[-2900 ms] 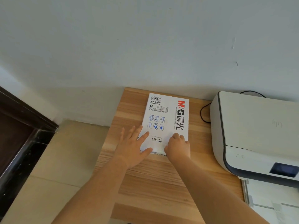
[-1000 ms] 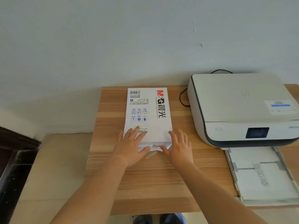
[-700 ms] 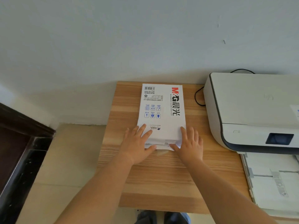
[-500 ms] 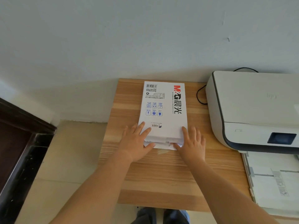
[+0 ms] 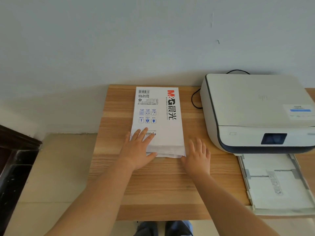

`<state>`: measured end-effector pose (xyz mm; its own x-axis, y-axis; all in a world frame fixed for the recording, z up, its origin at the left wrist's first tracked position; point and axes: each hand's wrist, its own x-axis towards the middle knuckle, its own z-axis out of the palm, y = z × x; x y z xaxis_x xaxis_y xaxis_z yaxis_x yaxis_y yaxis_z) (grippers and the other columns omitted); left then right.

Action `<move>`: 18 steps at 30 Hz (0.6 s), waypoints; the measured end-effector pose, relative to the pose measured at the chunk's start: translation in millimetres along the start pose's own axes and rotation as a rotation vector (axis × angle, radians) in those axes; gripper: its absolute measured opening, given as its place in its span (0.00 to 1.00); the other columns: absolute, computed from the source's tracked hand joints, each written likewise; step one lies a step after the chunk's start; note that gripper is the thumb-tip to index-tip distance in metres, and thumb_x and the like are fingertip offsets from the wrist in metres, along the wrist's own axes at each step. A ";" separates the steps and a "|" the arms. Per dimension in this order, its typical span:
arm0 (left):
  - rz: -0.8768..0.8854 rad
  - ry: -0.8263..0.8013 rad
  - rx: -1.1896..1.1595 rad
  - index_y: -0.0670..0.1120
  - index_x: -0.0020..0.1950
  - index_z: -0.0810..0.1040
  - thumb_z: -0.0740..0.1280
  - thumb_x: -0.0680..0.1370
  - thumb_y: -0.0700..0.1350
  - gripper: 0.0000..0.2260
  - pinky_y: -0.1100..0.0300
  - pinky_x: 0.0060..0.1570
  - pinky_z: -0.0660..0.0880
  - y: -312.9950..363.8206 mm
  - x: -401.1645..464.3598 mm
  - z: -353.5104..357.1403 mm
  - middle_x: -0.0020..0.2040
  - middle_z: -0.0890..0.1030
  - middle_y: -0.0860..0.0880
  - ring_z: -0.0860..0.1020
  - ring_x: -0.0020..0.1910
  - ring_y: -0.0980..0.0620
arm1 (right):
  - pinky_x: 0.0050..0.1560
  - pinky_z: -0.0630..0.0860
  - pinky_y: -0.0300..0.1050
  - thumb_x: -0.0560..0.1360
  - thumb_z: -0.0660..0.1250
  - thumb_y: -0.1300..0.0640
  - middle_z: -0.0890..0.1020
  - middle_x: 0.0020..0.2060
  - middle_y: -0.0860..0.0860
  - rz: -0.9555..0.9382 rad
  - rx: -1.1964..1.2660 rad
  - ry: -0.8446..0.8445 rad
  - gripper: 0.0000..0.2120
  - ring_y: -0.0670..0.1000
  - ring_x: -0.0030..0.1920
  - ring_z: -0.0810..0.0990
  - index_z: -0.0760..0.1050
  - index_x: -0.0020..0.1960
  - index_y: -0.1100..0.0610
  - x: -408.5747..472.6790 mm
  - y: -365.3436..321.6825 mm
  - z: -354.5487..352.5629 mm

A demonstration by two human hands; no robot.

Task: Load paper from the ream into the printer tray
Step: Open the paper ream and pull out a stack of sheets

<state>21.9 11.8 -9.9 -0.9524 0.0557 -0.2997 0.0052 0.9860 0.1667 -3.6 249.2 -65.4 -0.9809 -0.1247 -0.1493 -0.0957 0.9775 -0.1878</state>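
A white wrapped paper ream (image 5: 160, 116) with red and black lettering lies lengthwise on the wooden table (image 5: 163, 188). My left hand (image 5: 138, 149) rests flat on the ream's near left corner, fingers spread, thumb along the near end. My right hand (image 5: 197, 157) lies open at the ream's near right corner, fingers straight, beside the wrapper. The white printer (image 5: 255, 113) stands to the right, and its paper tray (image 5: 276, 183) is pulled out toward me past the table's front edge.
A black cable (image 5: 194, 99) loops between the ream and the printer. The wall runs directly behind the table. A dark wooden piece of furniture (image 5: 15, 164) stands on the tiled floor at far left. Bare table surface lies in front of the ream.
My right hand has slid off the ream's near end to its right corner. The left hand stays on the ream. The camera has turned right, showing more of the tray.
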 end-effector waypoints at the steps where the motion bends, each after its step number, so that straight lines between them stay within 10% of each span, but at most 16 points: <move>1: 0.004 -0.005 0.004 0.58 0.77 0.48 0.54 0.76 0.67 0.33 0.42 0.74 0.42 1.0 1.9 2.1 0.79 0.45 0.52 0.44 0.77 0.49 | 0.73 0.55 0.61 0.74 0.64 0.45 0.57 0.76 0.56 0.013 0.002 -0.005 0.32 0.59 0.75 0.54 0.55 0.74 0.49 0.0 2.2 0.2; 18: 0.037 0.018 0.086 0.56 0.77 0.48 0.62 0.74 0.65 0.37 0.40 0.73 0.39 7.8 23.2 19.7 0.79 0.44 0.50 0.43 0.77 0.46 | 0.72 0.59 0.60 0.71 0.66 0.45 0.66 0.71 0.54 -0.094 0.138 0.086 0.30 0.57 0.74 0.60 0.64 0.70 0.50 3.2 -1.2 -9.6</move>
<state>5.8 23.9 -34.1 -0.9563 0.0901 -0.2780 0.0657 0.9932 0.0961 -8.3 249.3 -56.3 -0.9802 -0.1935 -0.0424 -0.1692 0.9291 -0.3289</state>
